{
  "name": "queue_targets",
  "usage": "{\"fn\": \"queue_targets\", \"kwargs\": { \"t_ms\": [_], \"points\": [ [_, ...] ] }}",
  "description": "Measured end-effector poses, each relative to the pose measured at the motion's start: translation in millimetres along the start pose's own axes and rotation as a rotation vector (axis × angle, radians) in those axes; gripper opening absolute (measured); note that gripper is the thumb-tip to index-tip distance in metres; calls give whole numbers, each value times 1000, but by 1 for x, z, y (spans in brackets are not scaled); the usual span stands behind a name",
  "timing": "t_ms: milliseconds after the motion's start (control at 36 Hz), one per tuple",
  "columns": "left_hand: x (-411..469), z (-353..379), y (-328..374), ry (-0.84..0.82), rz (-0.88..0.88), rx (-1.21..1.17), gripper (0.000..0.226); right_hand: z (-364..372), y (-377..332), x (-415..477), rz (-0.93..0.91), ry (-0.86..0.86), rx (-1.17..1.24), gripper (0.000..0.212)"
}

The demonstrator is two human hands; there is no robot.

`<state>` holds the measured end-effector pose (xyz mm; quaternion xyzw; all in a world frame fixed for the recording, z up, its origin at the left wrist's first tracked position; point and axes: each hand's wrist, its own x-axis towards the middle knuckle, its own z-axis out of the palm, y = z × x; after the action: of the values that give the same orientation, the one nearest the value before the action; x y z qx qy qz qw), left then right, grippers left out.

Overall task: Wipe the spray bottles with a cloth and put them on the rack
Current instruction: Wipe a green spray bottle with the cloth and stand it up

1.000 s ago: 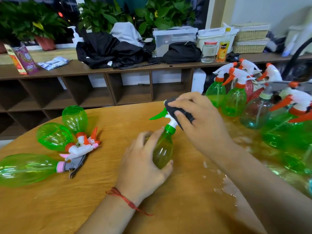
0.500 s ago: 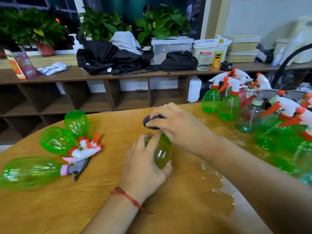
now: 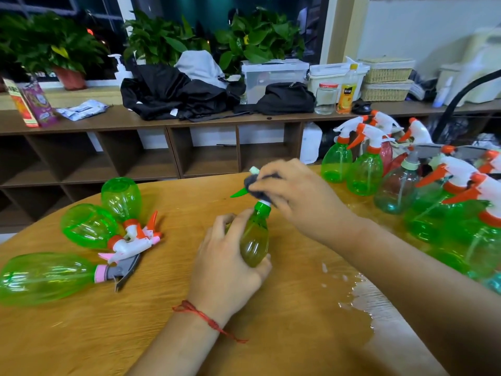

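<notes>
Our left grip point(image 3: 225, 269) clasps the spray bottle point(image 3: 254, 243); just above, our right grip point(image 3: 298, 197) pinches the dark cloth point(image 3: 251, 183) round its sprayer.

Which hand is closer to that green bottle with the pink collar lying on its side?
Left. The left hand grips a second bottle right of the pink-collared bottle, not touching it; the right hand holds a dark cloth to its sprayer, farther right and back.
</notes>
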<state>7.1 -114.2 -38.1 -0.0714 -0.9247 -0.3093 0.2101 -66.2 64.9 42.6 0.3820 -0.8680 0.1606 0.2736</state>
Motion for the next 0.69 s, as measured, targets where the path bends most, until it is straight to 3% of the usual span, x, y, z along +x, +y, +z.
{"fn": "queue_targets", "kwargs": {
  "t_ms": [83, 222, 389, 500, 611, 694],
  "points": [
    [0, 0, -2, 9, -4, -32, 84, 1, -3, -6, -84, -97, 33, 29],
    [-1, 0, 4, 25, 2, -82, 84, -11, 13, 2, 154, 69, 101, 28],
    [1, -1, -3, 42, -49, -121, 87, -4, 2, -7, 7, -66, 79, 29],
    [0, -1, 2, 48, -34, -131, 87, -9, 15, 5, 164, 69, 122, 28],
    [2, -2, -3, 89, -75, -204, 85, -4, 12, -3, 128, 31, 179, 27],
    [4, -2, -6, 91, -114, -252, 85, -1, 16, -10, 242, 15, 301, 26]
  ]
}}
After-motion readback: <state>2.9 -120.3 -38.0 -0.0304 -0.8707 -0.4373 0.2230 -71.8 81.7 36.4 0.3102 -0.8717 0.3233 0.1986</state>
